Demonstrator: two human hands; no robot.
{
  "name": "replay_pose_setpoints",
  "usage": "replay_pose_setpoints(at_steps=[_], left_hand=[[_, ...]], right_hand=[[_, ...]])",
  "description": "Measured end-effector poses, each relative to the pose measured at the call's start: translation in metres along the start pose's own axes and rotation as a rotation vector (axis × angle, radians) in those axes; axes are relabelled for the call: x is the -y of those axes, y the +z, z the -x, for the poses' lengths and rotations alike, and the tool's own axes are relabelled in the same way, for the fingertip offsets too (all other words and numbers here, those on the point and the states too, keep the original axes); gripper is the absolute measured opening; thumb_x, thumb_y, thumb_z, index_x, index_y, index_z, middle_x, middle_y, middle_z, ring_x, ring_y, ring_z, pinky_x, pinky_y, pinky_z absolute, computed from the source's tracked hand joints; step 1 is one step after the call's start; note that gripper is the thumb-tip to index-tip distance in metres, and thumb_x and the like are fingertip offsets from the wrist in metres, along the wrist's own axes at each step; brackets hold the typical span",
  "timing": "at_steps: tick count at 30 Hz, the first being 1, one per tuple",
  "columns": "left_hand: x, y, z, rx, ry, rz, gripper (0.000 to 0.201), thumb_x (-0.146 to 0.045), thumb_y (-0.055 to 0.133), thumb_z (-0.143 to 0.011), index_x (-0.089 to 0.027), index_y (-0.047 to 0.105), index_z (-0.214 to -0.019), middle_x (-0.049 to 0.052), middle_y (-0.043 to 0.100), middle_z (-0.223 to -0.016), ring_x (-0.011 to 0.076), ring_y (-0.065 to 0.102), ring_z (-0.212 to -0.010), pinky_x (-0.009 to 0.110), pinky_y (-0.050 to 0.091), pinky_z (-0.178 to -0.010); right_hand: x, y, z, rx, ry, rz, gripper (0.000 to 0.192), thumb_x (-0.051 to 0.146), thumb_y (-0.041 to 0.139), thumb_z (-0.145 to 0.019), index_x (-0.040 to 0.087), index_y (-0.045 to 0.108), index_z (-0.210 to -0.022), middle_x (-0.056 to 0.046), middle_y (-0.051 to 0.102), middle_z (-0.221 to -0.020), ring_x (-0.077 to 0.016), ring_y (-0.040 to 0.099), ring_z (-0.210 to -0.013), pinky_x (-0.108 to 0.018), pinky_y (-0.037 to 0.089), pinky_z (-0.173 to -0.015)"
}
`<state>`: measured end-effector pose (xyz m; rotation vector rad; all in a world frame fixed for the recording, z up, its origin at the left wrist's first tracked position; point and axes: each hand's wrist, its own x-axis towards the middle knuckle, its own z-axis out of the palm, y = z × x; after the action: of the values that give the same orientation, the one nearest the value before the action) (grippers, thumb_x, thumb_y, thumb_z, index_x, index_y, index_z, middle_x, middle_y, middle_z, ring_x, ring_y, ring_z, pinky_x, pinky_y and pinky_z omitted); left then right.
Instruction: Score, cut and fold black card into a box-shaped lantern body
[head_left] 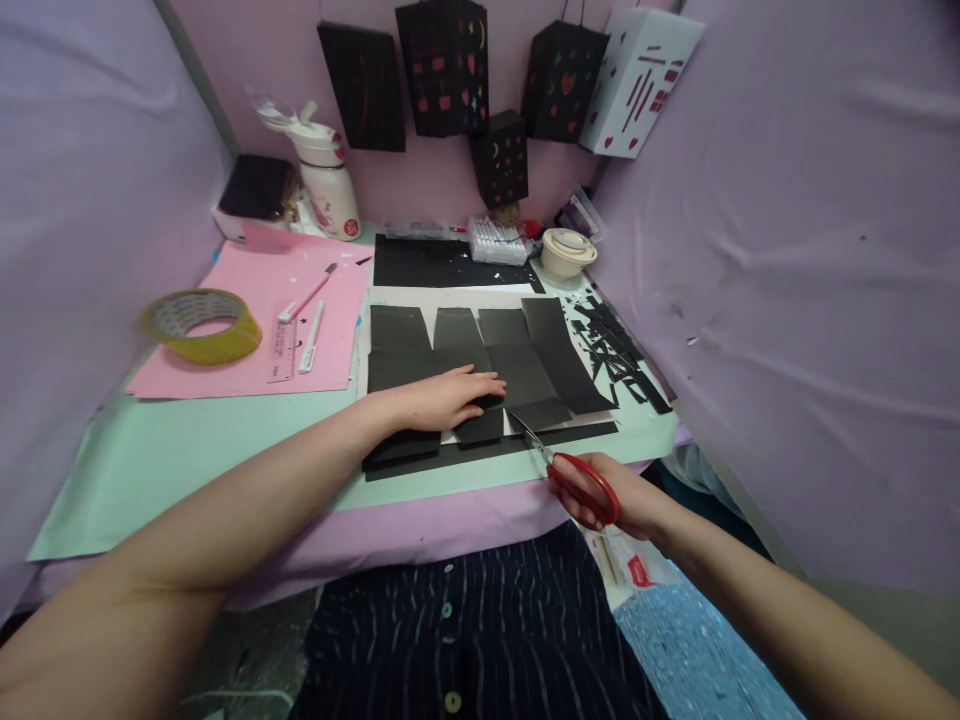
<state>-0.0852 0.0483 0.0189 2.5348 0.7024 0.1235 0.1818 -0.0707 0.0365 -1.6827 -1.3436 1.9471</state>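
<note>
A sheet of black card [517, 365] lies on the table, creased into panels, with slits and notches cut along its top and bottom edges. My left hand [450, 398] rests flat on its middle, fingers stretched to the right. In my right hand [592, 490] is a pair of red-handled scissors [581, 485], held by the loops. Their metal blades point up and left, the tips at the card's lower edge beside a notch. Whether the blades touch the card I cannot tell. Under the card lie a pale sheet and another black strip [480, 453].
Pink sheets [322, 260] at left bear a yellow tape roll [214, 345], a clear ruler [283, 350], a craft knife [309, 292] and a white pen [312, 335]. Behind are a bottle [330, 190] and a bowl [566, 255]. Black scraps [619, 350] lie right; lanterns [442, 70] hang above.
</note>
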Motion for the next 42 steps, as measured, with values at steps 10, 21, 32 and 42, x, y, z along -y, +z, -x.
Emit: replay_pose_setpoints(at_steps=[10,21,32,42], left_hand=[[-0.001,-0.001,0.000,0.000,-0.006,-0.001,0.046,-0.015,0.044,-0.095,-0.023,0.038,-0.140,0.005,0.039,-0.152,0.0164,0.026,-0.144,0.039,0.014,-0.119],[0.001,0.001,0.000,-0.003,0.000,-0.009,0.047,-0.016,0.044,-0.095,-0.023,0.038,-0.141,0.005,0.038,-0.152,0.0172,0.026,-0.144,0.039,0.015,-0.118],[-0.003,-0.002,0.000,0.002,-0.017,-0.005,0.045,-0.016,0.044,-0.095,-0.022,0.039,-0.140,0.005,0.039,-0.152,0.0163,0.026,-0.144,0.038,0.014,-0.119],[-0.003,-0.001,0.000,-0.004,-0.018,-0.021,0.046,-0.017,0.044,-0.096,-0.022,0.037,-0.141,0.005,0.039,-0.152,0.0164,0.027,-0.144,0.036,0.014,-0.119]], right_hand=[[0.002,0.007,0.001,0.002,0.018,-0.054,0.058,0.073,0.054,-0.078,0.015,0.059,-0.080,0.000,0.057,-0.056,-0.0068,0.043,-0.041,-0.019,0.031,-0.038],[0.006,0.001,-0.007,0.056,0.006,-0.050,0.052,0.068,0.057,-0.079,0.016,0.058,-0.076,0.001,0.056,-0.052,-0.0068,0.044,-0.038,-0.019,0.031,-0.037],[0.007,-0.007,-0.009,0.039,-0.005,0.092,0.056,0.073,0.051,-0.081,0.017,0.057,-0.074,0.002,0.054,-0.049,-0.0068,0.042,-0.037,-0.019,0.030,-0.037],[-0.001,-0.015,0.008,0.108,0.025,0.179,0.054,0.070,0.054,-0.081,0.017,0.054,-0.071,0.002,0.054,-0.050,-0.0061,0.041,-0.036,-0.019,0.026,-0.036]])
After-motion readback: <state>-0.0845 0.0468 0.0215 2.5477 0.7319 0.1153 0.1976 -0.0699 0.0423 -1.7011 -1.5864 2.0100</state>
